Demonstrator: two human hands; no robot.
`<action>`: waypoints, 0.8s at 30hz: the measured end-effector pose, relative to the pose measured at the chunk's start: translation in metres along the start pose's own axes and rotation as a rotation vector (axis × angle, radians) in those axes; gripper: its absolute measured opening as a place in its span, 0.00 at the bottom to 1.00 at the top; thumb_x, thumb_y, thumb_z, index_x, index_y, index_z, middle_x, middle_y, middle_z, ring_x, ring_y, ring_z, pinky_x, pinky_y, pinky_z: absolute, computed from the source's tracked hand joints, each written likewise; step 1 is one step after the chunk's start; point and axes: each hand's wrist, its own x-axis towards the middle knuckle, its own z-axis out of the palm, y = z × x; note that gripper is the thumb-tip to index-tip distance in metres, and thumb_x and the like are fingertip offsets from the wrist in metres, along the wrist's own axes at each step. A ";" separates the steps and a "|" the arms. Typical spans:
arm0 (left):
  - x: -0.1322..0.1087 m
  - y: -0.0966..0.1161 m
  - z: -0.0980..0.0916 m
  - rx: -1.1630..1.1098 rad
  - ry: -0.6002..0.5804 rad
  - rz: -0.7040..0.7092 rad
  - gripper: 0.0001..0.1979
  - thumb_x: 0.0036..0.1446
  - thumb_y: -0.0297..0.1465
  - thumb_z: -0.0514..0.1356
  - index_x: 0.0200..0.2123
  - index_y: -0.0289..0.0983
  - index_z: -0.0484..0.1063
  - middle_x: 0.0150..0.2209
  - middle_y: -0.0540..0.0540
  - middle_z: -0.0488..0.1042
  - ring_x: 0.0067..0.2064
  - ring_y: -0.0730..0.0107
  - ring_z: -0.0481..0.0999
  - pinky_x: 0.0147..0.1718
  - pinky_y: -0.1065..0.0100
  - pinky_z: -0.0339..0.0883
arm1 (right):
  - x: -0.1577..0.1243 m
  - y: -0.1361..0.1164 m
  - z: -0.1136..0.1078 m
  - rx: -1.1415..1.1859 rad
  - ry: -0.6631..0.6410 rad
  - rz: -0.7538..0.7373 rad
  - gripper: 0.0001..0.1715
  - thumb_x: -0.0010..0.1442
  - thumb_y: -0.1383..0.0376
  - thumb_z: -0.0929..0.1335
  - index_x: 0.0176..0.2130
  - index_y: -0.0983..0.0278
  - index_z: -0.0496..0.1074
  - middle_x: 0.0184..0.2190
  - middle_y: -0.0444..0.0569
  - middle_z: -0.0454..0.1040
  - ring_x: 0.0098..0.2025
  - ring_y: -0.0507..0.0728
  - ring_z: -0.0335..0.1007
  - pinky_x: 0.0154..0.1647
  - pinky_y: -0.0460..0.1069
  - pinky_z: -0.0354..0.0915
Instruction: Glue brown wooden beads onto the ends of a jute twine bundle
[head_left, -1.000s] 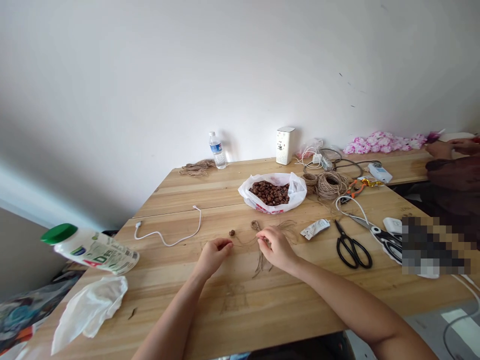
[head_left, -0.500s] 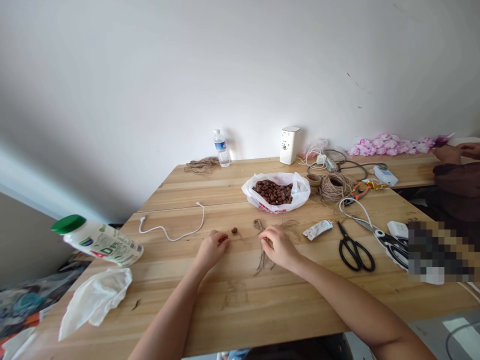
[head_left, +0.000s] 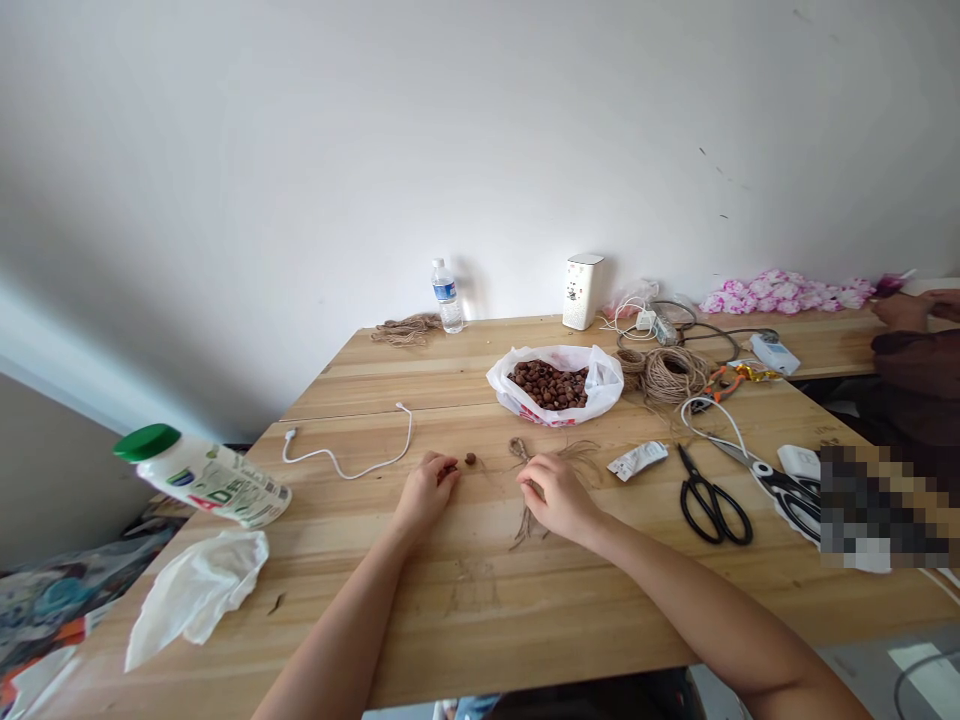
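My left hand rests on the table with its fingers curled round a small brown lump that looks like a nut, mostly hidden by the fingers. Just right of it lies a single brown nut. My right hand pinches a knotted bundle of twine. The bundle's looped end sticks out beyond the fingers, and loose strands spread to the right and toward me. Beyond both hands, a white plastic bag stands open, holding many brown nuts.
Black scissors and a small white packet lie to the right. Twine rolls sit behind them. On the left are a white cable, a tilted white bottle and a crumpled cloth. Another person's hands are at far right.
The whole view has shifted very slightly. Both hands keep nearly the same place and grip, and the lone nut still lies beside my left hand.
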 end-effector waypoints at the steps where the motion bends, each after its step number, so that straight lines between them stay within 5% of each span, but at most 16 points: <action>1: 0.000 -0.001 0.001 0.000 0.004 0.005 0.11 0.51 0.32 0.54 0.36 0.37 0.73 0.36 0.43 0.71 0.36 0.64 0.71 0.37 0.65 0.66 | 0.000 -0.001 0.000 -0.002 -0.006 -0.002 0.10 0.50 0.78 0.65 0.29 0.65 0.68 0.29 0.48 0.69 0.35 0.56 0.65 0.37 0.50 0.63; 24: 0.000 0.012 -0.006 -0.064 0.069 -0.044 0.14 0.49 0.37 0.58 0.37 0.37 0.73 0.40 0.43 0.69 0.34 0.67 0.71 0.33 0.66 0.67 | 0.000 0.000 -0.001 -0.033 -0.042 0.019 0.10 0.50 0.78 0.66 0.27 0.65 0.69 0.28 0.48 0.69 0.35 0.56 0.65 0.37 0.50 0.63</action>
